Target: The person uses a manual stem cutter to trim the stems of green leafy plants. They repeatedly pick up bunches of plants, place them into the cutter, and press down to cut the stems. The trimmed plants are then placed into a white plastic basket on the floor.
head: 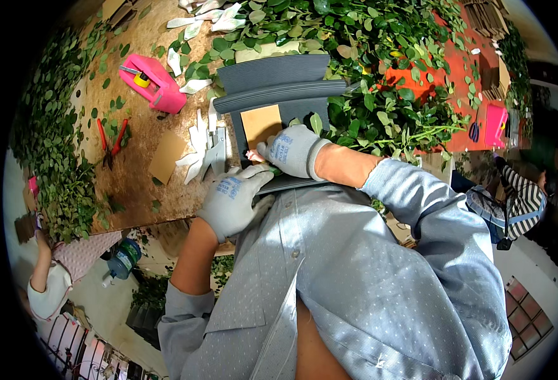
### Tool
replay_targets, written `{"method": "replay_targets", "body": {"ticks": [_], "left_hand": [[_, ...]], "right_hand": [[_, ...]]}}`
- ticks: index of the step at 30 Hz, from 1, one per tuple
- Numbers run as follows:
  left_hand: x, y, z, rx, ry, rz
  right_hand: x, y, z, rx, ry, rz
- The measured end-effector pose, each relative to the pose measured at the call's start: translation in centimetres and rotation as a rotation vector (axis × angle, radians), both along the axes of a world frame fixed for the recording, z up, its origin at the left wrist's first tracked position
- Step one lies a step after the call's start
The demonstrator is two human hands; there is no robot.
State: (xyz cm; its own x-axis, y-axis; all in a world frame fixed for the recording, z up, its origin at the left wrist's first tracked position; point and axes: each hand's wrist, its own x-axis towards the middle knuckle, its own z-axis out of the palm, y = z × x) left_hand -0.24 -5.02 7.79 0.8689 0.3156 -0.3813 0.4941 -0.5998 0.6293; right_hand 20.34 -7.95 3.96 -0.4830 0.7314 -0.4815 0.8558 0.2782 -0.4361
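Observation:
Both hands wear grey gloves with blue print. My right hand (291, 149), its fingers curled down, lies over a small pink-and-white flower head (255, 156) on dark grey corrugated sheets (279, 76). What its fingers hold is hidden beneath the glove. My left hand (236, 197) lies at the near left edge of the sheets, fingers apart, fingertips close to the flower; whether it grips anything is unclear. A tan cardboard piece (261, 124) lies on the sheets just beyond my right hand. Left of the sheets are a metal stapler-like tool (218, 149) and white strips (196, 152).
Red-handled pruning shears (112, 142), a pink tape dispenser (158, 85) and another cardboard piece (167, 156) lie on the wooden table (141, 204). Leafy green stems (378, 104) cover the back and right. Other people stand at the far left and right.

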Motion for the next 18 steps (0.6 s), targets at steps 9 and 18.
{"method": "replay_targets", "body": {"ticks": [9,18], "left_hand": [[0.5,0.2,-0.1,-0.077,0.019,0.005],[-0.5,-1.3,-0.3,-0.085,-0.093,0.237]], "right_hand": [[1.0,0.4,0.2,-0.006,0.047,0.076],[0.1,-0.5,-0.8,0.076,-0.021,0.013]]}}
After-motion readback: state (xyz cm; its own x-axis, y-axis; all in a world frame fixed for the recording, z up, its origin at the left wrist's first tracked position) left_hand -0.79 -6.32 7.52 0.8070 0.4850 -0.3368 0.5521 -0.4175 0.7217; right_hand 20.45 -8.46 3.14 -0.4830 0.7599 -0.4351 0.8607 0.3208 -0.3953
